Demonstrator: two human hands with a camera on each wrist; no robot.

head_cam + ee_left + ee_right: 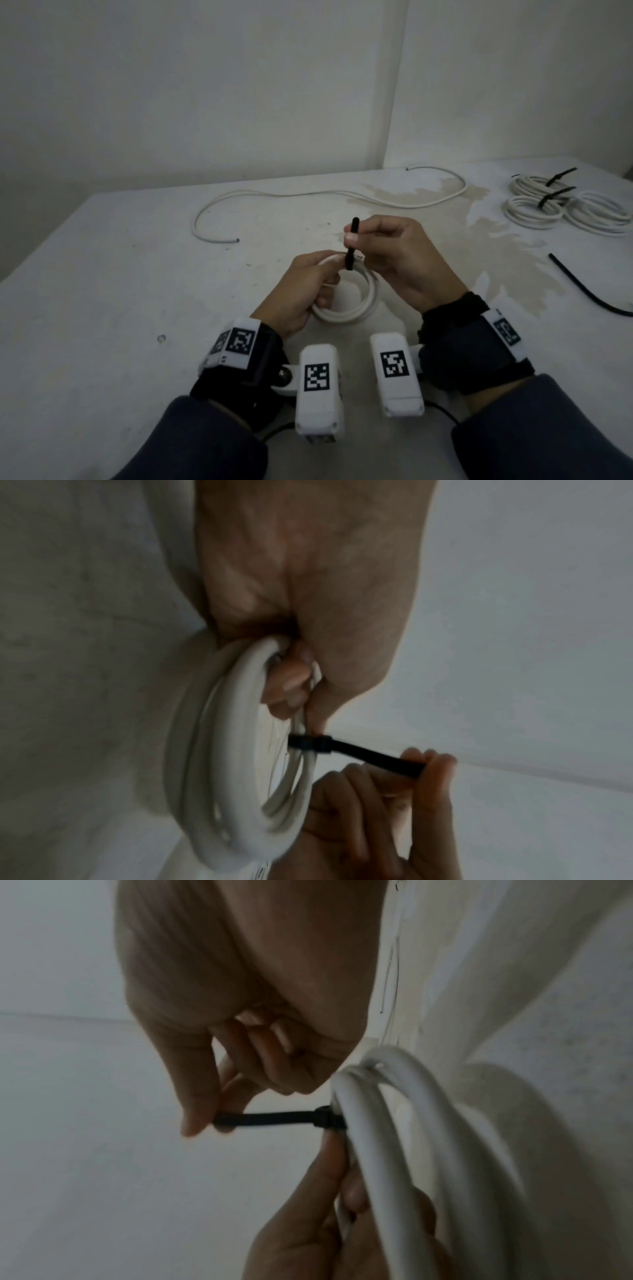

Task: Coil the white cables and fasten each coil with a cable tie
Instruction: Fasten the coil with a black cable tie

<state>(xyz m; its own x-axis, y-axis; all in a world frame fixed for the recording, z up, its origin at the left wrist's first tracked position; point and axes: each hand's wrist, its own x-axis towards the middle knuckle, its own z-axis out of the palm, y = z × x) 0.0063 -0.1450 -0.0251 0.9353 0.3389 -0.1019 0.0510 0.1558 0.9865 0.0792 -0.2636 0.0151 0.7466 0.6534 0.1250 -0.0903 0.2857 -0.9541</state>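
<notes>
A white cable coil is held on edge just above the table. My left hand grips the coil's left side, thumb and fingers curled round the strands. A black cable tie is looped round the coil's top, its head snug against the strands. My right hand pinches the tie's free tail between thumb and forefinger, holding it up and away from the coil. A loose white cable lies uncoiled farther back on the table.
Three tied white coils lie at the far right of the white table. A black cable tie lies loose at the right. A wall stands close behind the table. A brownish stain spreads over the table's right middle.
</notes>
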